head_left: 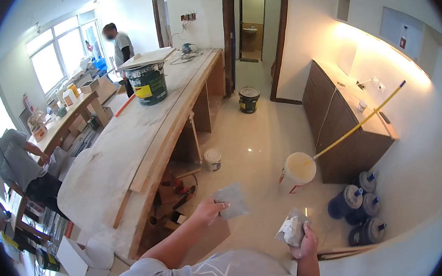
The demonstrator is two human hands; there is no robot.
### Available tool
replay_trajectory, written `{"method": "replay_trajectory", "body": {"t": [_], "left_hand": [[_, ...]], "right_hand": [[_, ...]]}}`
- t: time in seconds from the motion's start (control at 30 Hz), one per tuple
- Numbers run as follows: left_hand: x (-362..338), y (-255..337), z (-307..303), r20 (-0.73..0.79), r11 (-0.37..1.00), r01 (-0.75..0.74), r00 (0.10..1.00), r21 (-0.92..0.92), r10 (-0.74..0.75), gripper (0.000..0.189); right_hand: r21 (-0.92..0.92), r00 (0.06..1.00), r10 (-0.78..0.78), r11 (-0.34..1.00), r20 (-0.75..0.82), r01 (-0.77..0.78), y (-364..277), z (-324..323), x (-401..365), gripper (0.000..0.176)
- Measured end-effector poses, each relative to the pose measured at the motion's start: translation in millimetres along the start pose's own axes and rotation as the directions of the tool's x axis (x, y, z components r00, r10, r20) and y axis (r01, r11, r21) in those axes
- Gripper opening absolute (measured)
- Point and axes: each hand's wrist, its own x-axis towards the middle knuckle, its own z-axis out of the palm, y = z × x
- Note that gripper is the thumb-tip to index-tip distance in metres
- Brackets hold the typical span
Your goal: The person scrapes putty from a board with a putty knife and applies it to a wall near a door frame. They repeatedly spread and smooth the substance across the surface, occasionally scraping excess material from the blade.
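Observation:
My left hand (209,211) is closed on one edge of a thin, flat grey spreader (233,200), held out over the floor. My right hand (307,242) grips a second flat piece (281,233) that carries a thick lump of white putty (293,229). The two hands are apart, in front of my body. Beyond the right hand stands a large white bucket (298,171) with a yellow pole (359,126) leaning out of it.
A long dusty counter (122,146) runs along my left, with a dark green bucket (146,85) on it. Several blue water jugs (345,202) stand at right by a wooden cabinet (346,132). A small tub (213,159) and another bucket (249,100) sit on the floor. Other people work at left.

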Motion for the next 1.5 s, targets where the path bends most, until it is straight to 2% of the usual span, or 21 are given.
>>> {"method": "replay_trajectory", "body": {"t": [0.1,0.13,0.2,0.27,0.37,0.47,0.57,0.63,0.7,0.77,0.8,0.9,0.97,1.07,1.2,1.27,1.37,1.47,1.5], "left_hand": [[61,16,1,-0.102,0.999,-0.021,0.995,0.025,0.023,0.021],[79,23,0,-0.129,0.990,-0.032,0.990,0.137,0.050,0.022],[113,39,-5,-0.168,0.933,-0.054,0.978,0.355,0.120,0.024],[163,36,-23,-0.208,0.890,-0.026,0.969,0.456,0.135,0.021],[226,82,-28,-0.236,0.807,-0.047,0.945,0.589,0.227,0.022],[321,121,-45,-0.120,0.681,-0.270,0.876,0.681,0.467,0.023],[426,171,-57,-0.017,0.597,-0.328,0.867,0.732,0.498,0.025],[494,211,-59,0.191,0.479,-0.528,0.786,0.701,0.588,0.027],[550,264,-49,0.319,0.411,-0.658,0.703,0.631,0.636,0.033],[607,308,-46,0.465,0.273,-0.726,0.636,0.631,0.616,0.037],[637,327,-46,0.535,0.189,-0.762,0.586,0.620,0.608,0.038],[729,364,-57,0.656,0.053,-0.816,0.499,0.575,0.566,0.041],[786,380,-64,0.677,0.036,-0.827,0.484,0.561,0.554,0.043],[865,405,-76,0.674,-0.011,-0.803,0.491,0.595,0.552,0.046],[953,442,-99,0.659,-0.102,-0.723,0.549,0.683,0.514,0.045],[992,452,-121,0.632,-0.054,-0.719,0.569,0.693,0.527,0.043],[1055,469,-159,0.583,-0.029,-0.700,0.570,0.714,0.580,0.041],[1124,476,-197,0.540,-0.013,-0.664,0.595,0.747,0.595,0.038],[1149,479,-214,0.530,-0.013,-0.654,0.600,0.756,0.600,0.038]], "right_hand": [[-0.088,0.988,0.102,0.992,0.112,-0.093,-44,30,91,0.041],[-0.120,0.977,0.141,0.985,0.157,-0.123,-58,42,123,0.041],[-0.164,0.967,0.212,0.968,0.138,-0.189,-75,69,186,0.040],[-0.195,0.952,0.260,0.954,0.160,-0.227,-85,95,249,0.039],[-0.214,0.914,0.335,0.933,0.230,-0.289,-96,135,343,0.035],[-0.272,0.936,0.306,0.928,0.172,-0.254,-101,163,442,0.034],[-0.219,0.935,0.306,0.939,0.177,-0.266,-119,200,525,0.034],[-0.243,0.945,0.297,0.935,0.134,-0.260,-136,232,575,0.034],[-0.226,0.943,0.308,0.935,0.124,-0.275,-151,250,622,0.034],[-0.173,0.931,0.305,0.946,0.200,-0.273,-165,264,679,0.035],[-0.157,0.936,0.293,0.951,0.197,-0.265,-170,272,704,0.035],[-0.153,0.944,0.276,0.956,0.179,-0.251,-179,301,794,0.035],[-0.194,0.945,0.297,0.943,0.135,-0.269,-186,318,859,0.036],[-0.240,0.874,0.420,0.899,0.243,-0.366,-197,351,955,0.034],[-0.324,0.851,0.498,0.843,0.169,-0.429,-202,416,1067,0.036],[-0.344,0.802,0.569,0.801,0.183,-0.490,-205,452,1114,0.037],[-0.409,0.828,0.544,0.792,0.135,-0.454,-192,486,1193,0.038],[-0.407,0.785,0.596,0.768,0.172,-0.494,-179,507,1279,0.038],[-0.405,0.799,0.578,0.778,0.163,-0.480,-174,517,1304,0.037]]}}
